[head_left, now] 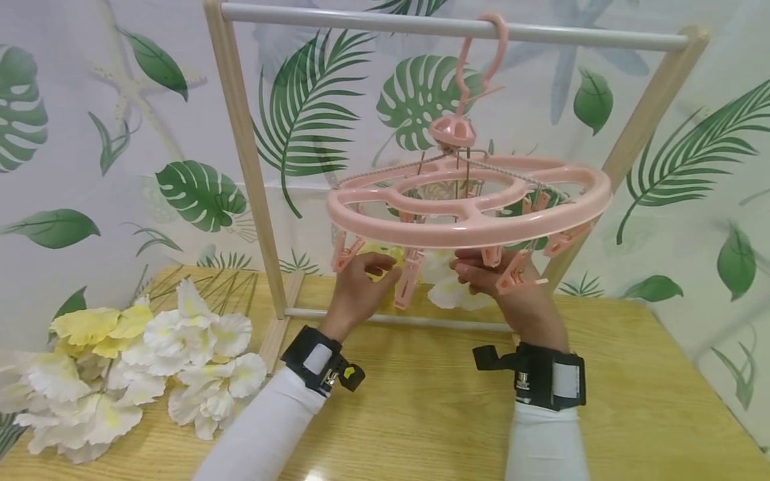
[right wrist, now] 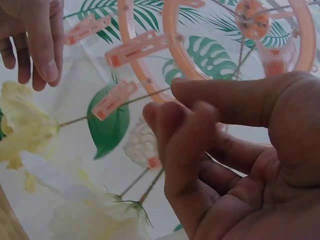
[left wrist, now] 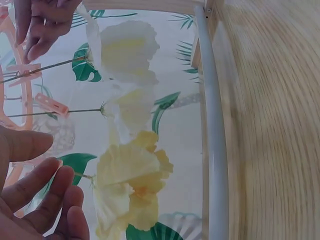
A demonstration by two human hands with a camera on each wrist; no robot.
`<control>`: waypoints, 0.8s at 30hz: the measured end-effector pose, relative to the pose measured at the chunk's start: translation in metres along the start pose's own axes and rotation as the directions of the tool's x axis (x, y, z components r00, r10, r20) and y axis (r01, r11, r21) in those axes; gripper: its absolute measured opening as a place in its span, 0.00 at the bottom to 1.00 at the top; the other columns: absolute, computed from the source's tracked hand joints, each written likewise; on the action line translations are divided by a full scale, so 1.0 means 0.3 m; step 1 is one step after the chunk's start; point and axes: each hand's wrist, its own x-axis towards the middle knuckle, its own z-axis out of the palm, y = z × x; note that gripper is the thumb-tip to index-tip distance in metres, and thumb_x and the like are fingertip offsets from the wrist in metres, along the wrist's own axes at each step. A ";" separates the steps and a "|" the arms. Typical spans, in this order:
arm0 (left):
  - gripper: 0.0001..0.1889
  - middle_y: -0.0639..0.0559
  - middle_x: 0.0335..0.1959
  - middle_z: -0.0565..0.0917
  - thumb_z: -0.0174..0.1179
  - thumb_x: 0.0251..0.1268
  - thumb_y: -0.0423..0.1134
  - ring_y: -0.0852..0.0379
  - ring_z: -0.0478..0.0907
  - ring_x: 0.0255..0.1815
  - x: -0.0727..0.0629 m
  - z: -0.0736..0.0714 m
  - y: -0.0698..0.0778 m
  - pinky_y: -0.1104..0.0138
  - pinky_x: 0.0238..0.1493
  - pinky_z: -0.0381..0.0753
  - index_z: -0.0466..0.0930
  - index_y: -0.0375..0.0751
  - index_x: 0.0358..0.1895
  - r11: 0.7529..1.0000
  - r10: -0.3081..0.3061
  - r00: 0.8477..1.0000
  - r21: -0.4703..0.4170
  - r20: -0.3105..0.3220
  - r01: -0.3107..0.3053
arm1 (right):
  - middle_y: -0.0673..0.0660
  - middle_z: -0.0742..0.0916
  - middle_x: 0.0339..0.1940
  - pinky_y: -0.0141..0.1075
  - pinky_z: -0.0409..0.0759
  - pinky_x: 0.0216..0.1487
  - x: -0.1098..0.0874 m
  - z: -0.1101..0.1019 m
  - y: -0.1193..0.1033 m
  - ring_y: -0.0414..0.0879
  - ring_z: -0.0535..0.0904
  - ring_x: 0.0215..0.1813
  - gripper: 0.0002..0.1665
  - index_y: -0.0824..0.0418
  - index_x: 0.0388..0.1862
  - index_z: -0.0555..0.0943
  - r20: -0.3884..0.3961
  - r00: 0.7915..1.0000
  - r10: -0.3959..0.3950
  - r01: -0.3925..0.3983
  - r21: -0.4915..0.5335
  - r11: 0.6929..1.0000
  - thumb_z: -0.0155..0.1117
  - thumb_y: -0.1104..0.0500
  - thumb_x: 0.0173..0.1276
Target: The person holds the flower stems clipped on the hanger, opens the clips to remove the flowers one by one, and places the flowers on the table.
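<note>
A pink round clip hanger (head_left: 397, 232) hangs by its hook from a rail, with pink clips (head_left: 409, 279) dangling below its ring. Under it a yellow artificial flower (left wrist: 132, 192) and pale white ones (left wrist: 127, 52) hang head down on thin stems. My left hand (head_left: 361, 290) is beneath the ring's left side. Its thumb and fingertips stand apart, close to the yellow flower's stem. On the other side my right hand (head_left: 517, 294) is raised among the clips with bent fingers. A gap shows between its thumb (right wrist: 220, 97) and fingers, and the yellow flower's stem passes behind the thumb tip.
The rack has wooden side posts (head_left: 246, 153), a top rail (head_left: 361, 20) and a low bar (head_left: 421, 322) on a wood-grain table (head_left: 409, 401). More white and yellow flowers (head_left: 204, 334) lie at the left. A leaf-print cloth (head_left: 210, 120) hangs behind.
</note>
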 end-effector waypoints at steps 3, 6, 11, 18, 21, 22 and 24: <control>0.14 0.42 0.47 0.86 0.64 0.68 0.39 0.45 0.80 0.48 0.004 0.011 0.009 0.54 0.52 0.79 0.85 0.32 0.51 1.000 0.006 1.000 -0.010 -0.005 -0.006 | 0.50 0.90 0.40 0.34 0.71 0.27 -0.009 -0.017 -0.019 0.44 0.78 0.33 0.11 0.52 0.37 0.86 -0.026 1.000 0.015 -0.016 -0.026 1.000 0.65 0.68 0.72; 0.13 0.42 0.44 0.86 0.64 0.66 0.36 0.46 0.81 0.46 0.012 0.025 0.014 0.57 0.48 0.81 0.86 0.32 0.49 1.000 0.025 0.999 -0.007 -0.020 -0.025 | 0.50 0.89 0.40 0.35 0.67 0.24 -0.012 -0.026 -0.033 0.45 0.75 0.32 0.12 0.52 0.29 0.80 -0.037 0.999 0.016 -0.017 -0.033 0.999 0.64 0.66 0.73; 0.11 0.41 0.40 0.87 0.65 0.64 0.33 0.46 0.83 0.41 0.023 0.043 0.024 0.60 0.42 0.83 0.87 0.30 0.45 0.993 0.114 0.992 -0.001 -0.050 -0.115 | 0.51 0.89 0.38 0.32 0.70 0.23 -0.008 -0.033 -0.041 0.46 0.78 0.33 0.12 0.53 0.30 0.80 -0.078 0.996 -0.031 0.031 -0.004 1.000 0.64 0.68 0.72; 0.09 0.39 0.35 0.87 0.67 0.65 0.33 0.44 0.83 0.38 0.037 0.058 0.041 0.59 0.42 0.83 0.87 0.28 0.42 0.982 0.187 0.980 -0.017 -0.059 -0.189 | 0.49 0.85 0.31 0.32 0.73 0.30 -0.011 -0.050 -0.050 0.43 0.79 0.33 0.15 0.53 0.37 0.86 -0.224 0.970 -0.097 0.110 0.046 0.993 0.62 0.73 0.69; 0.08 0.41 0.32 0.86 0.68 0.65 0.32 0.46 0.82 0.35 0.045 0.068 0.047 0.62 0.38 0.82 0.86 0.28 0.41 0.974 0.216 0.975 -0.056 -0.054 -0.219 | 0.48 0.88 0.32 0.28 0.70 0.25 -0.015 -0.051 -0.063 0.40 0.79 0.30 0.12 0.52 0.42 0.87 -0.380 0.923 -0.067 0.083 0.026 0.996 0.65 0.69 0.70; 0.08 0.41 0.31 0.86 0.68 0.65 0.31 0.47 0.82 0.34 0.047 0.071 0.049 0.64 0.37 0.81 0.86 0.28 0.41 0.971 0.223 0.974 -0.077 -0.047 -0.226 | 0.48 0.88 0.32 0.28 0.69 0.22 -0.013 -0.052 -0.067 0.40 0.79 0.30 0.11 0.54 0.43 0.87 -0.426 0.903 -0.063 0.079 0.021 0.997 0.66 0.69 0.69; 0.08 0.41 0.30 0.84 0.68 0.65 0.31 0.50 0.81 0.32 0.050 0.077 0.054 0.66 0.35 0.80 0.85 0.28 0.42 0.964 0.233 0.972 -0.122 -0.033 -0.235 | 0.49 0.89 0.32 0.29 0.72 0.27 -0.009 -0.053 -0.072 0.42 0.80 0.34 0.10 0.56 0.42 0.88 -0.498 0.864 -0.072 0.075 -0.013 0.997 0.69 0.69 0.67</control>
